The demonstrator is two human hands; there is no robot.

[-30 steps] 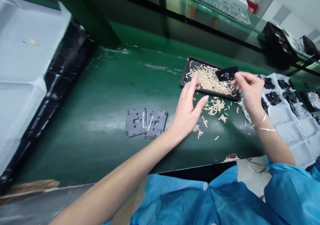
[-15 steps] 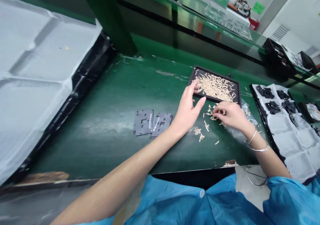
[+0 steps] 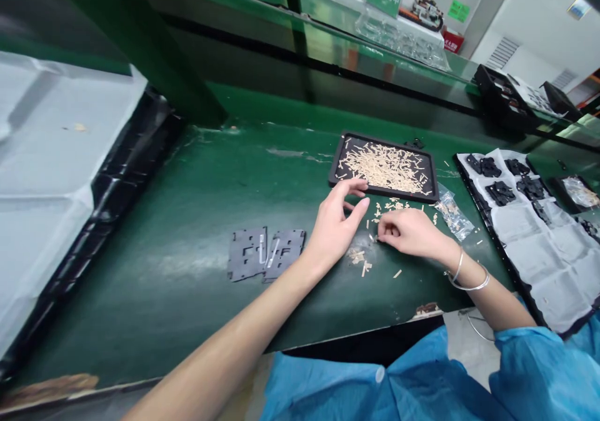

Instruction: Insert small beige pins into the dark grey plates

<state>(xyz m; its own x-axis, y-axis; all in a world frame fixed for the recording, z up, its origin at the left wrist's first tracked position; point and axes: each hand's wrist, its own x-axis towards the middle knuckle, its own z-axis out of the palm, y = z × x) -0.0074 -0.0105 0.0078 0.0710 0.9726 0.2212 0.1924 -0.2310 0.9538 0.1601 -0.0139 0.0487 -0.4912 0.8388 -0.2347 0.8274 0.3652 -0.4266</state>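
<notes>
My left hand (image 3: 338, 221) hovers just in front of a black tray (image 3: 336, 166), thumb and fingers apart, holding nothing. Inside that tray lies a heap of small beige strips (image 3: 387, 166). My right hand (image 3: 412, 230) is closed in a pinch over the green bench, in front of the loose strips (image 3: 394, 205) scattered there. A tiny pale piece (image 3: 374, 238) shows at its fingertips; whether it is gripped or lying below is unclear. Left of my left hand, two flat dark grey plates (image 3: 247, 253) with cut-outs lie side by side.
A clear plastic bag (image 3: 454, 218) lies right of the tray. Farther right, a white-lined tray (image 3: 529, 246) carries several black parts (image 3: 500, 193). A large white-lined tray (image 3: 51, 158) fills the left side, beside a green post (image 3: 154, 52).
My right hand has drawn back from the loose strips toward my left hand. My left hand has moved off the tray's near left corner toward me. The view has shifted.
</notes>
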